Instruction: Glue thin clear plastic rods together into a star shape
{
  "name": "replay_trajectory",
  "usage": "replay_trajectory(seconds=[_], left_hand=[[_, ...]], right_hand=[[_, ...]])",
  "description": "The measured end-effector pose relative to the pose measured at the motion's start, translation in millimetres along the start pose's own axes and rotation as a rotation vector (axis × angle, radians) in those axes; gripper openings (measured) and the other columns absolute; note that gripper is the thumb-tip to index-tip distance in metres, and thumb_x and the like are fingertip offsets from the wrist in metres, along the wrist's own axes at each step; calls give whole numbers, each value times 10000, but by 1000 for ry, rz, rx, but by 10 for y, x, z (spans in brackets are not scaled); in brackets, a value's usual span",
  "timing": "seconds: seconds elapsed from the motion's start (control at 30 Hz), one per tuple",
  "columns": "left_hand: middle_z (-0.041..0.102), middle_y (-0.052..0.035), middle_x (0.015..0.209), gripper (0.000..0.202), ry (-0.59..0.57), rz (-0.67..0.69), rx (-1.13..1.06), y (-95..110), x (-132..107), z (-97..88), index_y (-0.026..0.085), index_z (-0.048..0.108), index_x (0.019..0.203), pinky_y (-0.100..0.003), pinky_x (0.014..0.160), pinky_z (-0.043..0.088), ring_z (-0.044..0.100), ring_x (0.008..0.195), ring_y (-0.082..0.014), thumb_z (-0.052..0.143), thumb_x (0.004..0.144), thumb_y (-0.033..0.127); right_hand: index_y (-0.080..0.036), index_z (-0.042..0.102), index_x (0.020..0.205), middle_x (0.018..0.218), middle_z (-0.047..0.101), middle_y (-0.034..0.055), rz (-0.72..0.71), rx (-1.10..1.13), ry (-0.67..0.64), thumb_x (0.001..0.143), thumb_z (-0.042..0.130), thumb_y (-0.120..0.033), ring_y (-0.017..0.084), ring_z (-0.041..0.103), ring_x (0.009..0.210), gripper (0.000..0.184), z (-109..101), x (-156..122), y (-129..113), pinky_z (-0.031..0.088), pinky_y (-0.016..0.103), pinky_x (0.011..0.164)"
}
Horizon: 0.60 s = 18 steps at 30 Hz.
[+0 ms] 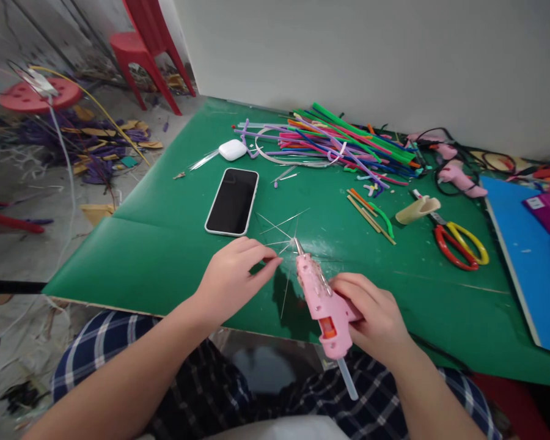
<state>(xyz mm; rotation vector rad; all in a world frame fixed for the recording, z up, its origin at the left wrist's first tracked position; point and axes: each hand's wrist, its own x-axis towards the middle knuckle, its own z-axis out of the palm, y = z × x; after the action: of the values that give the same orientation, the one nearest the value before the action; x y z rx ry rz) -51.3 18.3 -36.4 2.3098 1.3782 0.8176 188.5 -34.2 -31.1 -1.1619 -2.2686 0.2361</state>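
My right hand (371, 315) is wrapped round a pink glue gun (323, 299), whose metal tip points up and left at a small cluster of thin clear sticks (282, 235) fanned out like a star. My left hand (236, 275) pinches those sticks between thumb and fingertips, just left of the gun's tip. A clear glue stick juts from the gun's back, over my lap. Both hands hover above the near part of the green table (165, 244).
A black phone (232, 200) and a white earbud case (232, 149) lie left of centre. A heap of coloured pipe cleaners (343, 146) lies at the back, scissors (458, 241) and more pink glue guns (458, 177) to the right, a blue sheet (531, 269) at the far right. A red chair (142, 49) stands on the littered floor.
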Motion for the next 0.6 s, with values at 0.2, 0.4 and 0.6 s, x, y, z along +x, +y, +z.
replay_trajectory(seconds=[0.2,0.4,0.6], left_hand=[[689,-1,755,183,-19,-82,-45,22,-5,11,215,668,792,-230,635,462,612,712,-137,520,867,291],[684,8,734,186,-35,-104,-61,32,-4,12,205,669,800,-218,611,440,605,662,-122,523,868,299],[691,6,743,192,-28,-104,-74,24,-6,18,205,665,796,-220,604,446,614,661,-125,521,868,311]], right_hand=[[-168,560,993,905,666,96,-21,-30,-2,755,490,-111,190,660,764,254,-12,-6,-14,530,273,587],[-165,567,989,909,674,94,-30,-51,-19,758,487,-116,190,669,762,250,-18,-25,-23,534,274,594],[-182,556,1003,912,670,88,-18,-24,-39,782,489,-132,180,666,751,236,-45,-49,-22,531,268,595]])
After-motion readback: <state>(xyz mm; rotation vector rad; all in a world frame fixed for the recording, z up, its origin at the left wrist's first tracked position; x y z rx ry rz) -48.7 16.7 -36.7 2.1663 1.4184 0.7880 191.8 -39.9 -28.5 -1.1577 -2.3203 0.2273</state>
